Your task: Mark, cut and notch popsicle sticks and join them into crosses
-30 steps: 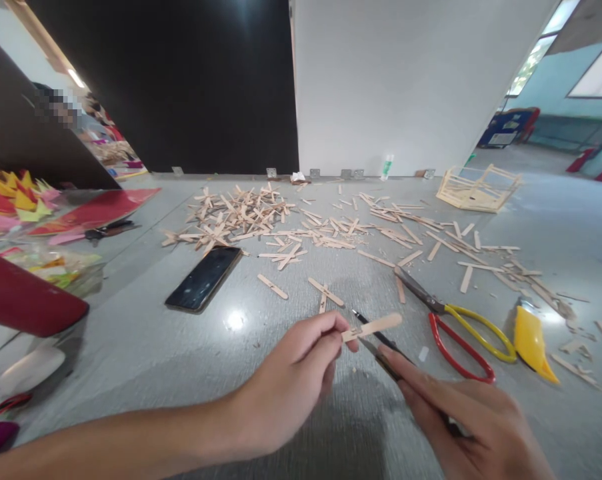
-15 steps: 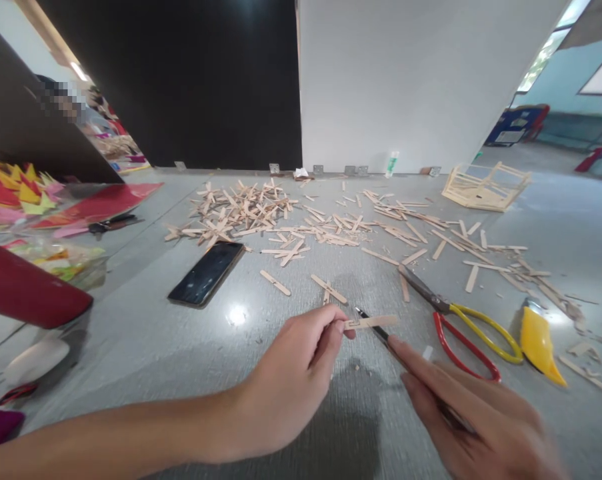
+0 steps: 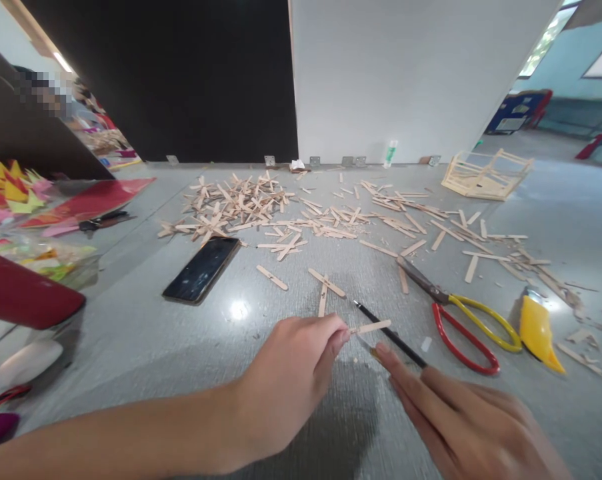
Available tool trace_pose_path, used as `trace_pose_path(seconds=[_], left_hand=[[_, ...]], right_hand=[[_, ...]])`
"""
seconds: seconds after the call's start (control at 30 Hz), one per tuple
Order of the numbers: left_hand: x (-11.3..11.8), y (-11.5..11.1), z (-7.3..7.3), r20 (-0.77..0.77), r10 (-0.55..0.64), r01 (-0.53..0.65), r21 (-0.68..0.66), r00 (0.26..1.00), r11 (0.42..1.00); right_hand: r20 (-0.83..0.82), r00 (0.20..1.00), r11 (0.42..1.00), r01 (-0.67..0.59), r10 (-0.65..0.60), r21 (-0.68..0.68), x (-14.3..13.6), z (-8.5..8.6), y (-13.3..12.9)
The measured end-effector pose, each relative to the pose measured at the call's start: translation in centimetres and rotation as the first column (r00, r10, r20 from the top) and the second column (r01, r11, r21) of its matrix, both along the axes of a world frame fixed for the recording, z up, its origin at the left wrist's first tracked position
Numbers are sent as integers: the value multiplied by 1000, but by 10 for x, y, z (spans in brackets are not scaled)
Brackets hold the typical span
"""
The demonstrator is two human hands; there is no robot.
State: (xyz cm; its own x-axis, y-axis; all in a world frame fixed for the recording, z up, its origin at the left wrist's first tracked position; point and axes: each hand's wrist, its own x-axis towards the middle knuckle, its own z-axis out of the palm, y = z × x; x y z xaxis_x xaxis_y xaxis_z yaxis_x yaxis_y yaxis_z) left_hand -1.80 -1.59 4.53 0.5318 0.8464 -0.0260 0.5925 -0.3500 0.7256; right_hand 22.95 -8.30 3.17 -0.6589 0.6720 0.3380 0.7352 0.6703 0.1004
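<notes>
My left hand (image 3: pixel 295 373) pinches a flat wooden craft stick (image 3: pixel 375 327) between thumb and fingers; its free end points right. My right hand (image 3: pixel 461 413) is closed on a small craft knife (image 3: pixel 375 352), with the index finger stretched along it. Its thin blade meets the stick close to my left fingertips. Most of the knife's handle is hidden by the hand. A slim black pen (image 3: pixel 391 331) runs from behind the stick towards my right hand; I cannot tell whether the hand touches it. Beyond my left hand, two marked craft sticks (image 3: pixel 327 283) (image 3: pixel 323 300) lie crossing.
Scissors (image 3: pixel 461 313) with red and yellow handles and a yellow cutter (image 3: pixel 538 333) lie to the right. A phone (image 3: pixel 201 270) lies left, before a pile of craft sticks (image 3: pixel 241 203). A stick frame (image 3: pixel 487 177) and glue tube (image 3: pixel 391 153) stand farther back.
The knife in my right hand has come to the stick, its blade now showing against it. The stick in my left hand has turned and dropped slightly. The view has shifted a little.
</notes>
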Motion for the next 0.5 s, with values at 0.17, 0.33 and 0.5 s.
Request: trace_pose_path(seconds=[0.17,0.33,0.5], left_hand=[[0,-4,-6,-19,-37,38,40,999,998],[3,-5,-17,-40,-54,54,13,998,998],[5,-6,-28,-49,-71,71,-7,996,997]], right_hand=[[66,998,999,17,-14,-47,-1,-3,-6],[140,989,999,40,-40,4,-7,-10,-10],[185,979,991,69,-90,114,-14,-16,-15]])
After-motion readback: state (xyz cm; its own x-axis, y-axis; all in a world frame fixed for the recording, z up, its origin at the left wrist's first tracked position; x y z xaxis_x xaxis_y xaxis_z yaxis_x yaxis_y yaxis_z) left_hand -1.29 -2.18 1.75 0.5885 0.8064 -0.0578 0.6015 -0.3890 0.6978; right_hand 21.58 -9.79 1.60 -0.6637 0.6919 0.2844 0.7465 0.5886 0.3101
